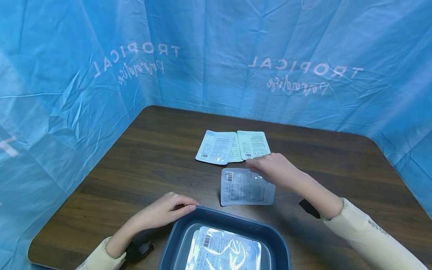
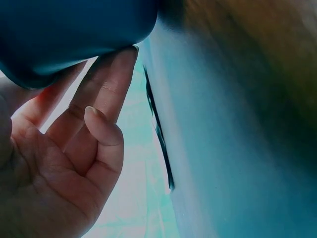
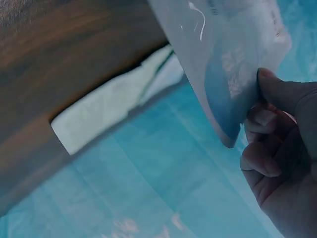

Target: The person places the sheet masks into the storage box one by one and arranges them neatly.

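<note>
While the left hand (image 1: 166, 210) rests at the far left corner of the tray (image 1: 236, 221), its thumb and forefinger lightly nip the rim and its other fingers reach along the outer wall, seemingly to keep the tray from sliding. A black device (image 1: 140, 250) sits at that wrist. The tray's near end runs out of view; it stands close to the person, probably to shorten the reach. Inside, at least two stacked packs (image 1: 233, 252) lie flat, one nearly covering a paler one, likely so that they share the floor space neatly. Beyond the tray, three loose packs (image 1: 216, 148) lie on the table (image 1: 128, 180), the left two overlapping and the third beside them, all with print up.

Between these and the tray is the held pack (image 1: 248, 189), its barcode toward the upper left. The right hand (image 1: 272, 169) grasps it at the far right corner, thumb against curled fingers. A corner grip presumably leaves most of the pack free of the fingers, so that it can be laid flat. The wrist views show no contents of the tray.
</note>
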Available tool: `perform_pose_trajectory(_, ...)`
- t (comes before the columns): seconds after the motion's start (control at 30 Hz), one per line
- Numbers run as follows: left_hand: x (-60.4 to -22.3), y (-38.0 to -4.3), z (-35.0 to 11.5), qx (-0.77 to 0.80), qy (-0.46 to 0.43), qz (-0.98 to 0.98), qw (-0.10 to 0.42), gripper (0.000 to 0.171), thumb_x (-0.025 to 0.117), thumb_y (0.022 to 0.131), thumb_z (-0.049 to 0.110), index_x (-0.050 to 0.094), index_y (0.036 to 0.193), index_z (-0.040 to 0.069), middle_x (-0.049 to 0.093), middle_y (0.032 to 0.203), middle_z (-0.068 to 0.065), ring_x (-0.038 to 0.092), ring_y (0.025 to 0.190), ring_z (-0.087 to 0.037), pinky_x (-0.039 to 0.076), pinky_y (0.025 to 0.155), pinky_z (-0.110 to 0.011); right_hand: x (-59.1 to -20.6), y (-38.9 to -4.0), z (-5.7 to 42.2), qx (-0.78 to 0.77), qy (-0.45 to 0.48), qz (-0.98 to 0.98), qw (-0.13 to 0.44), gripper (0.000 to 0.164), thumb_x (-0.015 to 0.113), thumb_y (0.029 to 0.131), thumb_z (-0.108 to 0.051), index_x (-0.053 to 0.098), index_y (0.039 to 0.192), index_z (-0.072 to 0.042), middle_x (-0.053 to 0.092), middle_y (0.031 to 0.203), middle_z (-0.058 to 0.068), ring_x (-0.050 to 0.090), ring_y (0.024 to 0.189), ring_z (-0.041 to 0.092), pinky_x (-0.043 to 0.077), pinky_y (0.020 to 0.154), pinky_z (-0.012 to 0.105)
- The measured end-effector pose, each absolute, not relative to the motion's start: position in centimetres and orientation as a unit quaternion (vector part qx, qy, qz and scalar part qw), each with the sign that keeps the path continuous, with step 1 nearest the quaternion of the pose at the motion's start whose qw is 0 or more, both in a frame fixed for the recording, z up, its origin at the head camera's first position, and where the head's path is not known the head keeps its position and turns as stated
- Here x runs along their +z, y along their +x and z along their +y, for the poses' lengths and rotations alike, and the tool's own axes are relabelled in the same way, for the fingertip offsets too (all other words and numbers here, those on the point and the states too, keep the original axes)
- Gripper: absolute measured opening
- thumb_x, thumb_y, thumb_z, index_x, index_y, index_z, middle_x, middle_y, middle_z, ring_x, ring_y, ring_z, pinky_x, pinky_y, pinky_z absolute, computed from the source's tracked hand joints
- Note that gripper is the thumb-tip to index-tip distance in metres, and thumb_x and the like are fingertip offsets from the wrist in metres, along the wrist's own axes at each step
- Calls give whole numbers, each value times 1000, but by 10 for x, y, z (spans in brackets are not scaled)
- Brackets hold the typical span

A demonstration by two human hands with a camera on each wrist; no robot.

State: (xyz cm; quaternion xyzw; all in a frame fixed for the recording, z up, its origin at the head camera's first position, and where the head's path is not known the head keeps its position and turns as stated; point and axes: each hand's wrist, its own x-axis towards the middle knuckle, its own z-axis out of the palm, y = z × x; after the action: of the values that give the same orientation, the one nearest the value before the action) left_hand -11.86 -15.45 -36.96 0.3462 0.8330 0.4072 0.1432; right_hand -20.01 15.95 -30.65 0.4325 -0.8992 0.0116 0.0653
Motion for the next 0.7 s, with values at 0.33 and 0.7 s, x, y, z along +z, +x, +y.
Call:
perform_pose_trajectory(0.33,-371,-117,-155,388,345,844,135,33,41,94,32,62,111,12,63,103,4,57,88,-4,47,78,-27,-246,-155,184,94,375,-911,144,19,69,74,-1,61,86,-14,65,76,-2,45,51,3,37,45,19)
perform_pose_trajectory(0.7,-371,-118,-154,397,350,838,130,33,42,95,30,63,110,11,64,103,3,57,86,-5,46,76,-25,-255,-110,159,274,426,-862,-14,16,61,82,-4,59,84,-20,57,72,-14,48,59,-3,41,49,17)
